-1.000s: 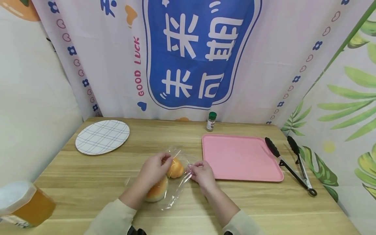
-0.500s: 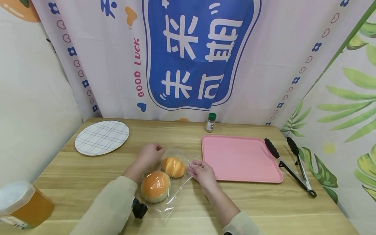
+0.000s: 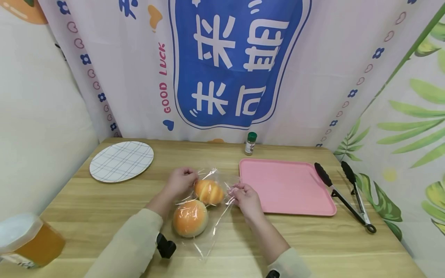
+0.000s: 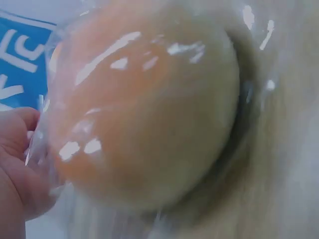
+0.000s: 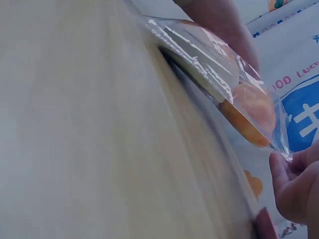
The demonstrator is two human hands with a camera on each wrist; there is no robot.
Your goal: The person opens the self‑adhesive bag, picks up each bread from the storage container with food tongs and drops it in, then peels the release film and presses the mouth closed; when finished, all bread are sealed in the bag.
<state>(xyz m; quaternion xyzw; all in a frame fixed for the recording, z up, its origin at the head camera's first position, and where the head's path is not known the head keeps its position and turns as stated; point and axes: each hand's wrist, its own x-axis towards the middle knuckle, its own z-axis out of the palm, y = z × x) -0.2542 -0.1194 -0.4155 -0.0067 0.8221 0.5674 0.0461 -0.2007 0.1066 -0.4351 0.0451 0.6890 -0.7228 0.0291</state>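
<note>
A clear plastic bag (image 3: 212, 231) holds two breads, a round bun (image 3: 190, 218) nearer the person and a smaller ridged roll (image 3: 209, 192) beyond it. At the bag's far left corner my left hand (image 3: 180, 181) pinches the film between thumb and fingers. Opposite, my right hand (image 3: 246, 199) pinches the bag's right corner, close to the pink tray. In the left wrist view the bun (image 4: 149, 109) fills most of the picture under shiny film. The right wrist view shows the bag (image 5: 199, 55) stretched toward the right fingertips, its breads seen from the side.
A pink tray (image 3: 288, 187) lies to the right, with black-tipped tongs (image 3: 349, 204) over its right edge. A green-capped shaker (image 3: 250, 143) stands behind it. Back left is a checked plate (image 3: 121, 162); front left, a jar of amber contents (image 3: 38, 243).
The left hand came off the bag's front toward the upper left, then took hold of its far left corner. The bag and breads have shifted slightly right, with the right hand still holding its corner.
</note>
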